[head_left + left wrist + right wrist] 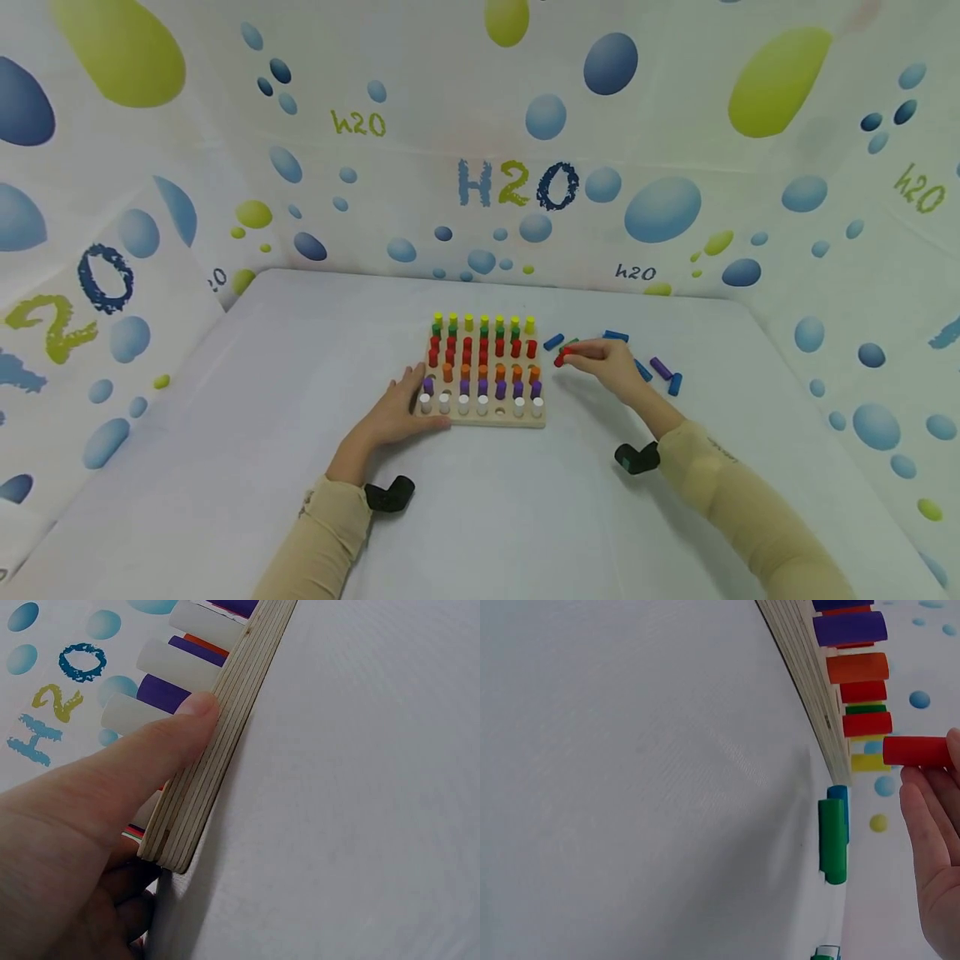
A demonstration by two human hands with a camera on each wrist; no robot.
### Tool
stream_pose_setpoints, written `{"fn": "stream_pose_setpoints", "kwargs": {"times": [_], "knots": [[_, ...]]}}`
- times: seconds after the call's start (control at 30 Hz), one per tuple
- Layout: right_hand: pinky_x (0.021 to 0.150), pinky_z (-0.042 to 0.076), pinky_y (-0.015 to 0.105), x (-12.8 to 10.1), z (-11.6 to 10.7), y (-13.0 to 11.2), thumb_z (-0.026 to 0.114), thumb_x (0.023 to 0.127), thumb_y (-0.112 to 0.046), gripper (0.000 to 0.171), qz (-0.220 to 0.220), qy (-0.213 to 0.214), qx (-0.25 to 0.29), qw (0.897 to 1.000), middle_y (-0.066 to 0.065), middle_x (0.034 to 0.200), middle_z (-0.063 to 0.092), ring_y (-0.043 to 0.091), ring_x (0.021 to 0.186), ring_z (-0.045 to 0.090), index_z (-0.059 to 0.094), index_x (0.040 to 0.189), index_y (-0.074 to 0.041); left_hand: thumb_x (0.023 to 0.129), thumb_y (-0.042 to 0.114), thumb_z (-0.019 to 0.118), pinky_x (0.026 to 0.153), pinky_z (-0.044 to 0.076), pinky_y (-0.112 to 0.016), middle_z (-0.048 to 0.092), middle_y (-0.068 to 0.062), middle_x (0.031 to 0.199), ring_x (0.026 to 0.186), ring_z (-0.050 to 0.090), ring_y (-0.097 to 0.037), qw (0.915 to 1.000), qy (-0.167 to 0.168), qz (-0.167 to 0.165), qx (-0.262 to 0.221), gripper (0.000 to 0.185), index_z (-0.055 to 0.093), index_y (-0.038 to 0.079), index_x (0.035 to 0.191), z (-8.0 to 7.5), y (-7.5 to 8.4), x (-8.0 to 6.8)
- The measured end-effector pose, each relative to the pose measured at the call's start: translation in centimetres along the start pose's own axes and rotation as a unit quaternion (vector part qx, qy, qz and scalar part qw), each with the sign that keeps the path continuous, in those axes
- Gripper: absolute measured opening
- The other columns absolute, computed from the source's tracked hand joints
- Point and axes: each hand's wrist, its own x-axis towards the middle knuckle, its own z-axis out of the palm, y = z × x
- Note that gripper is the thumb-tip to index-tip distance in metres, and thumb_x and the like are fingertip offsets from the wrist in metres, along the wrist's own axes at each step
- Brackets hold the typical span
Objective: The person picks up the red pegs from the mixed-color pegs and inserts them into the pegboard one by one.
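A wooden pegboard [525, 422] carries rows of yellow, green, red, orange, purple and white pegs, with several bare holes among them. At its near left corner my left hand [393, 412] holds the board, fingers along the left side. In the left wrist view the thumb [161, 746] presses on the layered front edge [206, 776]; the other fingers are partly hidden. My right hand [609, 365], just right of the board, pinches a red peg [560, 358] between thumb and fingers. In the right wrist view this red peg [915, 751] is held in the air, roughly level.
Loose pegs lie right of the board: a blue one [553, 342], a green one [572, 343], another blue one [616, 336] and a purple one [661, 368], with more blue ones close by. A patterned curtain [420, 133] surrounds the white table [487, 517].
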Motion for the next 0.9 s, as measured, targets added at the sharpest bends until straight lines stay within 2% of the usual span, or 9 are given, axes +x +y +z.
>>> {"fn": "stream_pose_setpoints", "kwargs": {"times": [0.1,0.27,0.5,0.67,0.9], "knots": [[0.088,0.048,0.038,0.4,0.6,-0.3,0.066,0.085,-0.025,0.036,0.006,-0.004,0.004,1.0,0.013,0.106,0.066,0.023,0.097,0.062,0.064,0.113,-0.003,0.071,0.054,0.071,0.111,0.002,-0.045,0.008,-0.013,0.152,0.139,0.001,-0.03,1.0,0.001,0.002,0.001,0.108,0.01,0.006,0.147,0.1,0.0,0.0],[0.086,0.049,0.036,1.2,1.7,-0.7,0.066,0.085,-0.021,0.036,-0.005,-0.013,0.022,1.0,0.016,0.108,0.065,0.028,0.098,0.062,0.062,0.114,0.001,0.071,0.054,0.071,0.112,0.0,-0.043,0.009,-0.012,0.152,0.139,0.001,-0.028,1.0,0.002,0.006,0.004,0.109,0.01,0.006,0.147,0.1,-0.1,0.2],[0.087,0.049,0.033,2.3,3.5,-1.2,0.067,0.084,-0.022,0.034,0.005,-0.02,0.034,0.999,0.013,0.11,0.065,0.023,0.1,0.061,0.064,0.112,-0.003,0.071,0.055,0.071,0.112,0.001,-0.043,0.009,-0.012,0.152,0.139,0.001,-0.028,1.0,0.002,0.005,0.005,0.109,0.009,0.006,0.147,0.2,-0.2,0.2],[0.087,0.049,0.033,2.9,4.9,-1.7,0.067,0.084,-0.021,0.034,-0.005,-0.028,0.046,0.999,0.014,0.109,0.065,0.024,0.099,0.062,0.064,0.112,-0.002,0.071,0.054,0.071,0.112,0.001,-0.043,0.009,-0.012,0.152,0.139,0.001,-0.028,1.0,0.004,0.001,0.005,0.109,0.009,0.006,0.147,0.2,-0.1,0.2],[0.086,0.05,0.033,3.3,6.2,-2.5,0.067,0.084,-0.023,0.034,-0.014,-0.04,0.022,0.999,0.012,0.105,0.067,0.023,0.098,0.063,0.065,0.111,-0.002,0.071,0.053,0.071,0.112,0.001,-0.042,0.01,-0.013,0.152,0.139,0.003,-0.028,1.0,0.003,0.002,0.007,0.109,0.01,0.006,0.147,0.0,0.1,0.0]]}}
